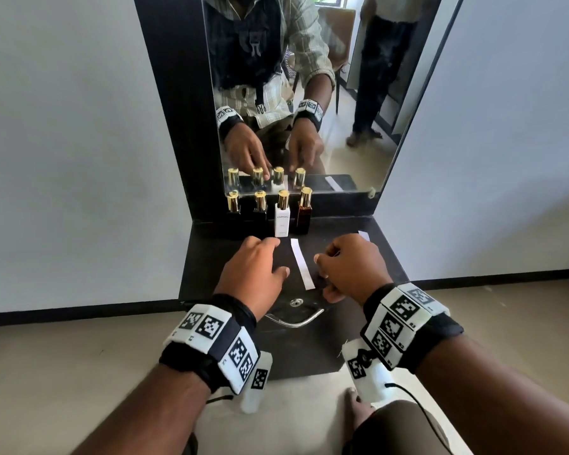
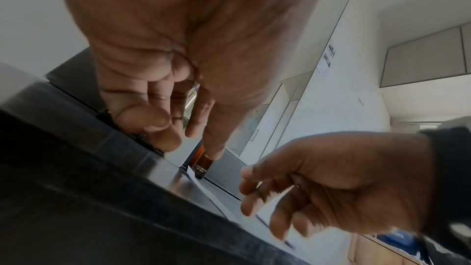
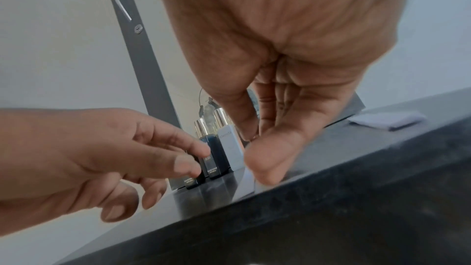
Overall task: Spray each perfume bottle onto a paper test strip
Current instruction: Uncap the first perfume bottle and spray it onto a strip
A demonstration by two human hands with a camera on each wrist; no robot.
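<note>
Four gold-capped perfume bottles stand in a row at the back of the black dresser top (image 1: 358, 257): two dark bottles (image 1: 233, 210) (image 1: 260, 208), a white bottle (image 1: 282, 221) and an amber bottle (image 1: 304, 214). In front of them a white paper strip (image 1: 302, 263) lies flat. My left hand (image 1: 270, 257) hovers left of the strip, fingers relaxed and empty. My right hand (image 1: 322, 276) is just right of the strip with loosely curled fingers. In the right wrist view its thumb (image 3: 265, 166) is at the strip's near end (image 3: 260, 185); no pinch shows. The left wrist view shows the amber bottle (image 2: 202, 165).
A mirror (image 1: 342, 142) rises behind the bottles and repeats them and both hands. More paper strips (image 1: 363, 235) lie at the far right of the top. A drawer with a metal handle (image 1: 294, 320) is below the front edge. White walls flank the dresser.
</note>
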